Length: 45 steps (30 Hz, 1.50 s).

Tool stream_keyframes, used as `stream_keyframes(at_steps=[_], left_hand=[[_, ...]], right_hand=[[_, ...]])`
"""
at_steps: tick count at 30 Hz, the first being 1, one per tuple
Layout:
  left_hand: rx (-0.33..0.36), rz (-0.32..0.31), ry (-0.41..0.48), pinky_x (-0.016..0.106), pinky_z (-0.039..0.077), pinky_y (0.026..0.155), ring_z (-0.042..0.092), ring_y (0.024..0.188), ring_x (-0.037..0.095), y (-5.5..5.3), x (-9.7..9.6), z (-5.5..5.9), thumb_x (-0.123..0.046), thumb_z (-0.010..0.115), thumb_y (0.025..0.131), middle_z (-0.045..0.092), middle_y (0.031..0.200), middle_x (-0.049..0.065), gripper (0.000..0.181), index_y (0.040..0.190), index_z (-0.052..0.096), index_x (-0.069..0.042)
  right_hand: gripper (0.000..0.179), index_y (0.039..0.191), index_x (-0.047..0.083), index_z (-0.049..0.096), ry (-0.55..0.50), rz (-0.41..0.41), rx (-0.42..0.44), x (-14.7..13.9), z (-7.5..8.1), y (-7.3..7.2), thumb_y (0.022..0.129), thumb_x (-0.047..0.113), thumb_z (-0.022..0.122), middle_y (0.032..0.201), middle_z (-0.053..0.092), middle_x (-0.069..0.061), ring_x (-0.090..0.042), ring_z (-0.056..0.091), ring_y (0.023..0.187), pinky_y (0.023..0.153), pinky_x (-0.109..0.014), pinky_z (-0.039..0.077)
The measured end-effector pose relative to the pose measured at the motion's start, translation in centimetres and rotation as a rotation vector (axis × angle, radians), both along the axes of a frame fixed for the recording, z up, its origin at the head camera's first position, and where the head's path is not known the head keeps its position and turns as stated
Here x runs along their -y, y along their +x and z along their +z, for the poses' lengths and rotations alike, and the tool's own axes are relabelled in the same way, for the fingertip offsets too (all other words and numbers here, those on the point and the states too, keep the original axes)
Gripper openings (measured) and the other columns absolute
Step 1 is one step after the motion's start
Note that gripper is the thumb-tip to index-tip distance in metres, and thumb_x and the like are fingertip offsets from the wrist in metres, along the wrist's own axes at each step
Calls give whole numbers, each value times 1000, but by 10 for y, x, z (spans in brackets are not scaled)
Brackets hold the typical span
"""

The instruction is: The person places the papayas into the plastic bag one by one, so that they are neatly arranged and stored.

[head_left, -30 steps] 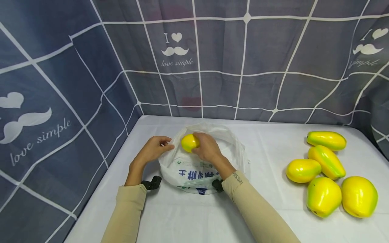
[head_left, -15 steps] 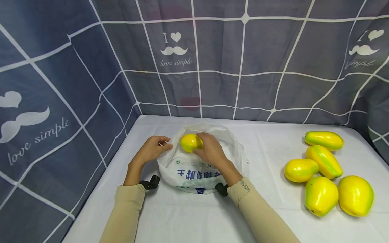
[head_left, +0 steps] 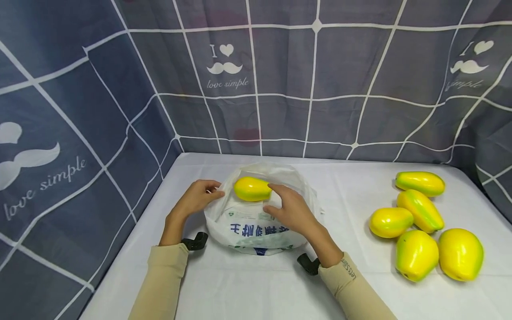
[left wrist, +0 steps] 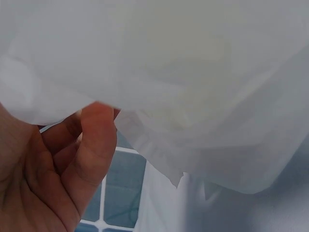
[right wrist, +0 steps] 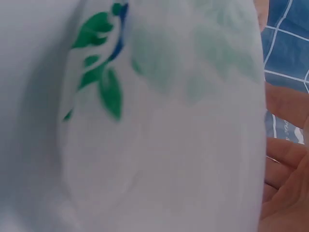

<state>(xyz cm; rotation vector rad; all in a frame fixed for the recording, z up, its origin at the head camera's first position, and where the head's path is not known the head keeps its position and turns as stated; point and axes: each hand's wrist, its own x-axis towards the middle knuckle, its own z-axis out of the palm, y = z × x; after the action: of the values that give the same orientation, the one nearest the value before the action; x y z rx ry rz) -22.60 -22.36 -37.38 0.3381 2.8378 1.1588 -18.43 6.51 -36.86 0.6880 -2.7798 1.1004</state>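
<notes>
A white plastic bag [head_left: 256, 242] with blue lettering lies on the table, its mouth spread wide. A glossy yellow papaya [head_left: 251, 189] lies inside, toward the back left. My left hand [head_left: 197, 198] pinches the bag's left rim between thumb and fingers; the left wrist view shows the fingertips [left wrist: 99, 116] right at the plastic edge. Over the bag's right part, my right hand [head_left: 294, 209] has thumb and fingers apart, with a fingertip close to the papaya's right end. In the right wrist view the bag's side [right wrist: 164, 145] hides much of that hand [right wrist: 289, 193].
Several more yellow-green papayas [head_left: 419, 209] lie grouped on the white-covered table [head_left: 340, 284] at the right. Dark checked cloth [head_left: 288, 80] hangs behind the table and along its left side.
My right hand has let go of the papaya and drawn back to the right and slightly down, uncovering more of the fruit. My left hand has stayed at the bag's rim.
</notes>
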Motion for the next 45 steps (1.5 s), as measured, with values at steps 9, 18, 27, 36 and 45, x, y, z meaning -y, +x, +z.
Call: stream_keyframes(at_steps=[9,18,27,36,45], left_hand=[[-3,2,1,32,47,70,57,84,24,0,2,-1,-18,70,93,66,94,10,33,119,68,2],[-3,2,1,31,48,70,57,84,24,0,2,-2,-18,70,93,66,94,10,32,118,69,1],[7,9,-5,32,48,71,57,84,24,1,3,0,-19,70,93,66,94,9,32,119,69,0],[3,7,-7,32,47,70,57,84,24,0,2,1,-19,69,93,66,95,10,31,118,69,0],[8,5,3,32,47,71,57,84,24,-1,4,-1,-19,70,93,66,95,10,32,118,69,1]], right_hand=[[59,137,-1,55,-40,-16,-86,-28,-5,15,87,23,77,137,57,-15,-34,50,128,104,-51,38],[53,134,-1,57,-20,-59,-108,-67,-11,29,92,26,72,133,60,-15,-35,53,124,101,-53,40],[52,135,-1,57,13,-124,-130,-106,-10,45,94,28,70,133,59,-17,-38,54,122,99,-55,41],[57,136,-1,55,54,-187,-129,-149,-1,59,91,31,72,133,58,-22,-41,58,111,93,-58,42],[68,142,2,50,90,-251,9,-206,16,57,88,35,75,136,50,-31,-51,42,121,90,-70,34]])
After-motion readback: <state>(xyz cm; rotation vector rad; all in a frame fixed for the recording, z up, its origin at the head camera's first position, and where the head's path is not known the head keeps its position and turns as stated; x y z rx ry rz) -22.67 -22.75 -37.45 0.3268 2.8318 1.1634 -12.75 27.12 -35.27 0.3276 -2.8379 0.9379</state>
